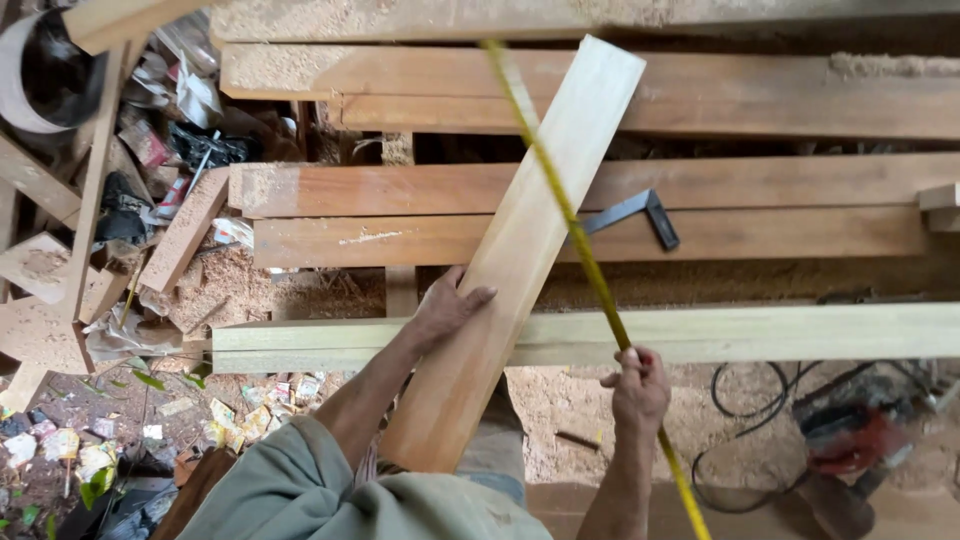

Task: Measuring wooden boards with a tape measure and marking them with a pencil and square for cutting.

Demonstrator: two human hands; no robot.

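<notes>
Looking down, we saw the left hand (447, 307) lying flat and open, fingers spread, on the left edge of a long pale wooden plank (520, 250) that ran slantwise from near the person's waist up across the stacked reddish-brown boards (760, 210). The right hand (638, 388) was closed in a fist around a yellow measuring tape (560, 195), stretched taut just beside the plank's right edge, from the far end down past the wrist. A black metal try square (637, 213) lay on the boards, just right of the tape. At the upper left a round grey bucket (40, 75) stood partly out of view; we could not tell its contents. Below the pale crosswise beam (780, 333), a sawdust-covered floor (560, 410) lay open between the hands.
</notes>
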